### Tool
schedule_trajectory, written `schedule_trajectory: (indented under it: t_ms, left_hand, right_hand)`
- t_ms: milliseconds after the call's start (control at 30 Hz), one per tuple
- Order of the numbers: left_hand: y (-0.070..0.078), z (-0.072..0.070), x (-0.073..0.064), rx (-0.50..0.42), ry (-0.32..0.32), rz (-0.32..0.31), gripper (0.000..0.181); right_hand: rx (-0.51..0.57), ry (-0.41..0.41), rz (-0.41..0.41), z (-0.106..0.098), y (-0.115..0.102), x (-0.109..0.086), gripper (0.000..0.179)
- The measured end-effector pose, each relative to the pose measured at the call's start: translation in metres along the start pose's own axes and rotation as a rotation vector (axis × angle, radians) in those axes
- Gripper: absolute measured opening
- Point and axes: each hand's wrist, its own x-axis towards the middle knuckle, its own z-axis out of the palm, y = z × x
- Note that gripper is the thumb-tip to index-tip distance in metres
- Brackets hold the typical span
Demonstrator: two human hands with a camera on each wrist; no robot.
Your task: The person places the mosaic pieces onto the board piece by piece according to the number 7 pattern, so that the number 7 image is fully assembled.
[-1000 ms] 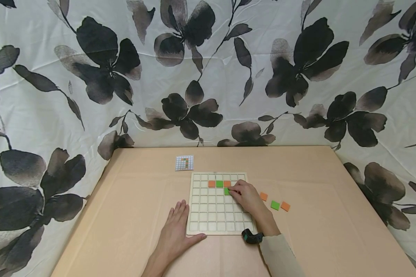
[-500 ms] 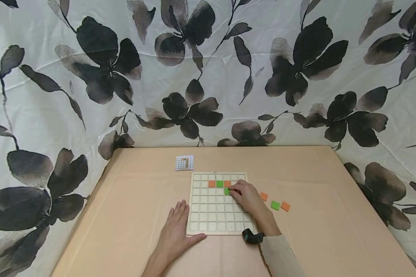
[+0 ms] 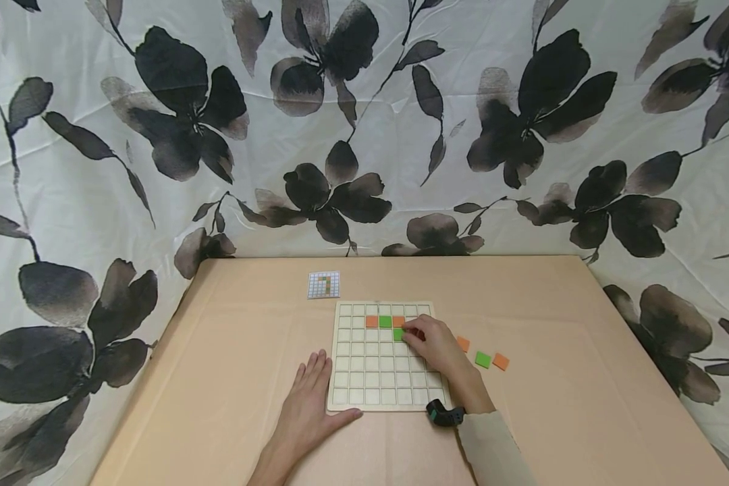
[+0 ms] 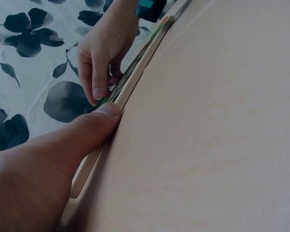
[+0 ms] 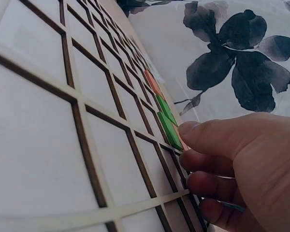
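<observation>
A pale board with a square grid (image 3: pixel 364 368) lies mid-table. Near its top, an orange tile (image 3: pixel 372 322), a green tile and another orange tile form a row. Below the right-hand orange one, a second green tile (image 3: pixel 397 335) sits at a grid square, one edge looking raised in the right wrist view. My right hand (image 3: pixel 431 344) pinches it at its right edge with thumb and curled fingertips. My left hand (image 3: pixel 304 405) lies along the board's left side, fingers straight, with the thumb (image 4: pixel 89 130) against the near edge.
Right of the board lie a loose orange tile (image 3: pixel 463 344), a green tile (image 3: pixel 482 360) and another orange tile (image 3: pixel 501 362). Behind the board rests a small printed grid card (image 3: pixel 323 285). A floral cloth (image 3: pixel 437 135) hangs behind the table. A black band (image 3: pixel 443 413) circles my right wrist.
My right fingertips have shifted very slightly right at the green tile, showing a little more of it. The left hand and the board have stayed in place.
</observation>
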Motion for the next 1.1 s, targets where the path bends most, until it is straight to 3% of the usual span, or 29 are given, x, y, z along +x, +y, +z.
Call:
schedule_trajectory:
  t_ms: [1100]
  left_hand:
    - [0.002,0.001,0.001,-0.003,0.06,0.019,0.113]
  right_hand:
    - [-0.005,0.012,0.086,-0.023,0.001,-0.002,0.029]
